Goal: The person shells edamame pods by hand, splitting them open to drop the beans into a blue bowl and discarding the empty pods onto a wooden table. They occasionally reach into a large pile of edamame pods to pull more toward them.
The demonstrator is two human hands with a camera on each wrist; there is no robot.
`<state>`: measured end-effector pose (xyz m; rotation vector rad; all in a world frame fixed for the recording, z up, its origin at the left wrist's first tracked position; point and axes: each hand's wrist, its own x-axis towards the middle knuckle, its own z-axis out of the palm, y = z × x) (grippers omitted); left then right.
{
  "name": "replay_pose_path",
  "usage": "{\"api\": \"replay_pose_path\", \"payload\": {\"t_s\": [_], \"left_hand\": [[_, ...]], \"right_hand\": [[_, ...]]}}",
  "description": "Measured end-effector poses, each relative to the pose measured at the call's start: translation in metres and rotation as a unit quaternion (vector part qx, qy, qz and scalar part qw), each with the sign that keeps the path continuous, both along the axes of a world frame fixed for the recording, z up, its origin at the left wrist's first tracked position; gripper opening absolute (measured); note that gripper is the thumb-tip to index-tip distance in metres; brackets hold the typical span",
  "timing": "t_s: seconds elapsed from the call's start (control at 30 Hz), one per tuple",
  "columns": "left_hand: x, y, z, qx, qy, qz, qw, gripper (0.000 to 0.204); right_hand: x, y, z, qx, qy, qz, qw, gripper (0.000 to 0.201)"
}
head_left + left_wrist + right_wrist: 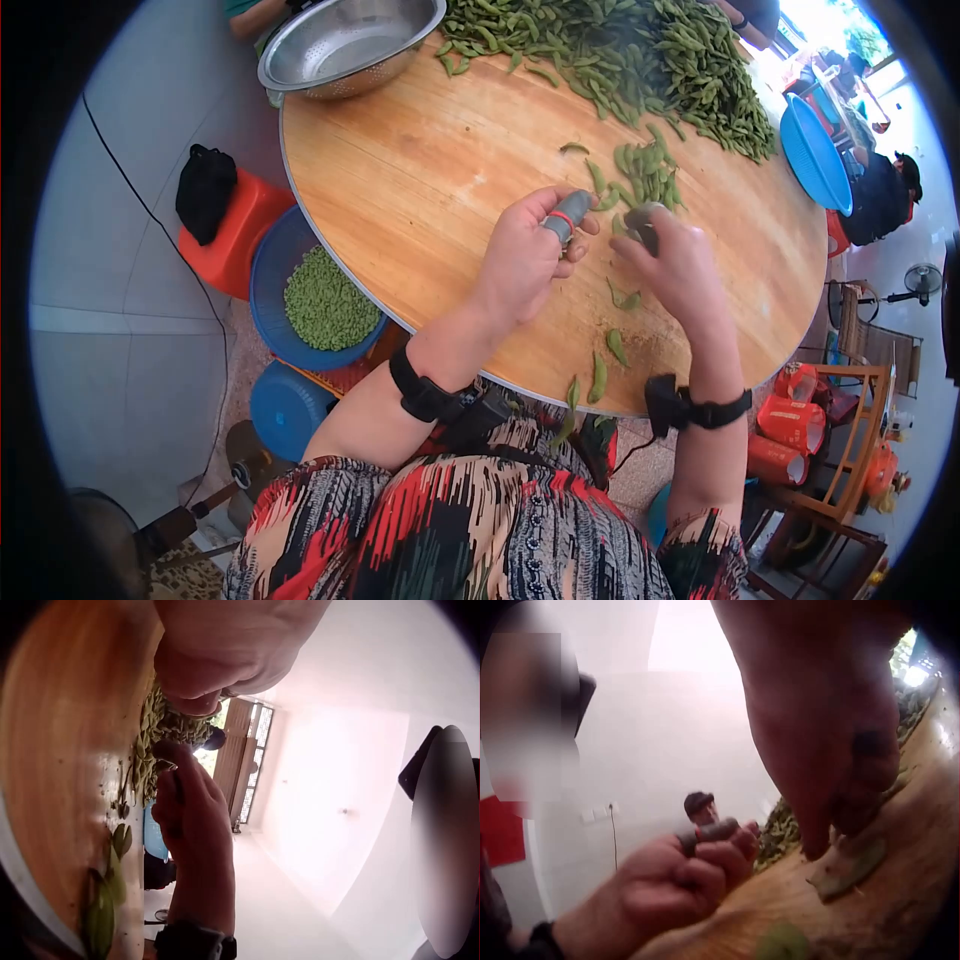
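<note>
My left hand [520, 250] is raised over the middle of the round wooden table [430, 200], its fingers curled in. A grey sleeve with a red band [568, 215] covers one digit. No object shows plainly in that fist. Close to its right, my right hand [680, 260] bends down over the tabletop beside a small cluster of green soybean pods [650, 170]. Its fingers are bent, with a dark cover on one; I cannot tell whether they pinch a pod. In the right wrist view, a single pod [847, 870] lies just below the fingertips.
A big heap of pods [620, 50] covers the far side, near a steel colander [350, 50]. Loose pods [598, 378] lie by the near edge. Lower left, a blue basin [265, 300] holds shelled beans [330, 300]. Another blue basin [815, 150] is at the right; other people sit around.
</note>
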<state>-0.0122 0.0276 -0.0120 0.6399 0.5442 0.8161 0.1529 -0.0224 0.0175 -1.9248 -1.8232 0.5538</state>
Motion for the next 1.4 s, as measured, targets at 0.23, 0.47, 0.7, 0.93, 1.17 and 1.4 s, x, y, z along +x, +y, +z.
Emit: {"api": "replay_pose_path", "payload": {"t_s": [0.23, 0.47, 0.7, 0.93, 1.17, 1.4], "left_hand": [[0.004, -0.005, -0.006, 0.036, 0.033, -0.033, 0.998, 0.019], [0.002, -0.010, 0.000, -0.008, -0.021, -0.233, 0.972, 0.022], [0.007, -0.013, -0.013, 0.036, -0.028, -0.188, 0.981, 0.011], [0.010, -0.020, 0.000, 0.115, 0.066, -0.114, 0.985, 0.009], [0.014, -0.022, -0.005, 0.199, 0.092, -0.112, 0.969, 0.012], [0.007, -0.021, -0.004, 0.115, -0.018, -0.227, 0.967, 0.014]], "right_hand": [[-0.004, -0.022, -0.016, 0.055, -0.146, -0.013, 0.988, 0.023], [0.006, -0.061, -0.004, -0.167, 0.693, -0.108, 0.693, 0.011], [-0.023, -0.075, 0.000, -0.072, 0.660, -0.097, 0.742, 0.020], [-0.023, -0.079, 0.000, -0.060, 0.672, -0.097, 0.731, 0.020], [-0.023, -0.077, -0.010, -0.050, 0.589, -0.121, 0.797, 0.016], [-0.018, -0.080, -0.003, -0.104, 0.732, -0.097, 0.667, 0.017]]}}
